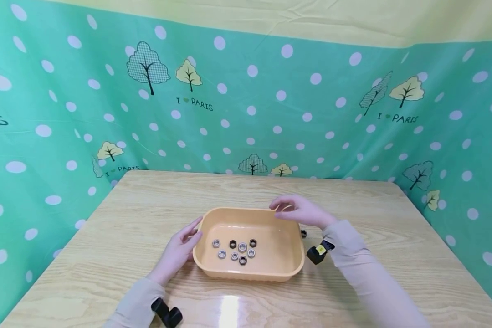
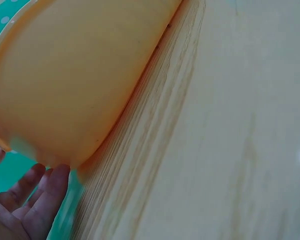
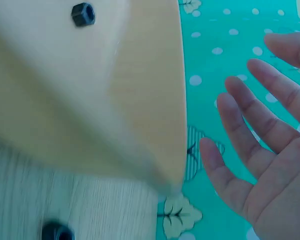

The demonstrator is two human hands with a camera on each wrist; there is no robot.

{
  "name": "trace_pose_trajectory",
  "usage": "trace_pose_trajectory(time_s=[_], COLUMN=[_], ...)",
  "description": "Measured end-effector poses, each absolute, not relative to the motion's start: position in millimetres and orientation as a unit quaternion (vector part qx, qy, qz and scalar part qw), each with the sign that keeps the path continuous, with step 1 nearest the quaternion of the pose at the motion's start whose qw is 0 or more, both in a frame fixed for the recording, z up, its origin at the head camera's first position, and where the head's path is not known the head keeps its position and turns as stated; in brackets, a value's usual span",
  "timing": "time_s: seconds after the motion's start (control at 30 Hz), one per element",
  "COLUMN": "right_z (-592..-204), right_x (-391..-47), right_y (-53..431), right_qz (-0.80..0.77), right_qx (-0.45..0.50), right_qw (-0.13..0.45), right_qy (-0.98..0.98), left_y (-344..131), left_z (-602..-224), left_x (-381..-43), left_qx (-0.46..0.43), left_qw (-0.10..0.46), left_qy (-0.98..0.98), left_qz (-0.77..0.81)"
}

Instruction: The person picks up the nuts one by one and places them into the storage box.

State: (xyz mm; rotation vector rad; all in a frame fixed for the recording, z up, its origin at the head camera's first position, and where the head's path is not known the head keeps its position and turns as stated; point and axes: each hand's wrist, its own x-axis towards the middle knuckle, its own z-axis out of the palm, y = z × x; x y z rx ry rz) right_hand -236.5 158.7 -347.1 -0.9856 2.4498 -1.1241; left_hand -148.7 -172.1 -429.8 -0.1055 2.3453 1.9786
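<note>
A peach plastic tray [image 1: 270, 275] with raised walls sits on the table in front of me. Several silver hex nuts [image 1: 242, 247] and several dark ones [image 1: 233, 244] lie on its floor, mostly left of centre. My left hand [image 1: 178, 250] touches the tray's left end, fingers fairly straight against the outer wall in the left wrist view. Over the back right rim hovers my right hand [image 1: 299, 210], its fingers spread and loosely bent with nothing held. On the table just outside the tray's right end lies another dark nut [image 1: 304, 233], partly hidden by the rim.
The wooden table [image 1: 156, 200] extends on all sides of the tray. A green dotted curtain [image 1: 266, 91] printed with trees hangs behind the table and along both sides. Black camera mounts [image 1: 317, 253] are strapped to both wrists.
</note>
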Motion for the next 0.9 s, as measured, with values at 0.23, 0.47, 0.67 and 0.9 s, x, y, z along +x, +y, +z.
trace_pose_trajectory(time_s=[0.23,0.47,0.67,0.9], right_z=[-354,-364,-374,-384], right_x=[-236,-233,-233,-234], right_y=[181,193,205,216], right_qz=[-0.365,-0.369,-0.381,-0.387], right_qx=[-0.346,-0.304,-0.273,-0.266], right_qw=[0.108,0.117,0.110,0.099], right_qy=[0.858,0.870,0.876,0.877], left_y=[-172,-172,-173,-174], left_z=[-431,-430,-430,-431], left_x=[-149,-148,-147,-149], left_qx=[-0.036,-0.036,-0.036,-0.037], left_qw=[0.036,0.035,0.041,0.041], left_qy=[0.759,0.761,0.758,0.761], left_qz=[0.649,0.647,0.650,0.647])
